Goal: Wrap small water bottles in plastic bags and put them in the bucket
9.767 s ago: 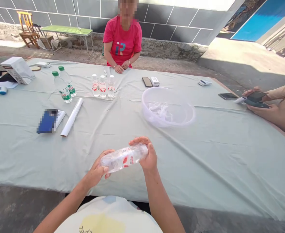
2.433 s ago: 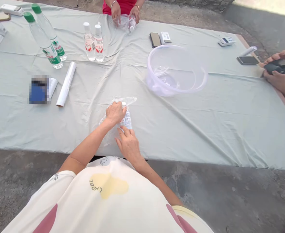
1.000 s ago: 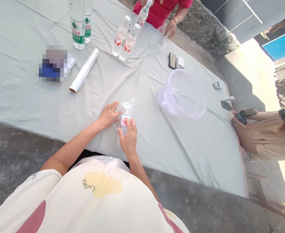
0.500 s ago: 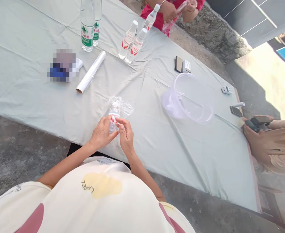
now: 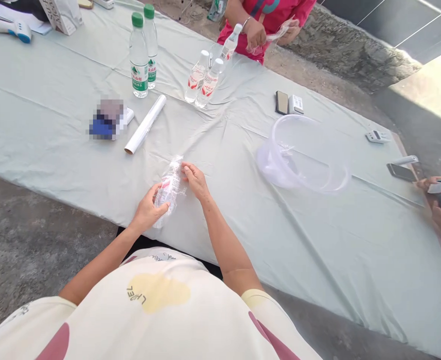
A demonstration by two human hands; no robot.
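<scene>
A small clear water bottle (image 5: 166, 192) with a red-and-white label lies on the table in front of me, wrapped in crinkled plastic film (image 5: 175, 162). My left hand (image 5: 149, 207) is closed around its lower part, the thumb on the near side. At the neck end, my right hand (image 5: 195, 181) has its fingers bent together against the film edge; the exact pinch is partly hidden. Behind the bottle lies a roll of plastic film (image 5: 145, 125) with a cardboard core.
Two green-capped bottles (image 5: 140, 60) and several white-capped bottles (image 5: 207, 85) stand farther back. A translucent plastic basin (image 5: 276, 165) is to the right, near a phone (image 5: 281, 102) and a white device (image 5: 296, 104). A blurred-out packet (image 5: 106, 120) lies left. Co-workers' hands (image 5: 256, 35) handle film across the table.
The bottle now lies more tilted and closely wrapped in film. My left hand has moved slightly left and down along it; my right hand has moved up to the neck end.
</scene>
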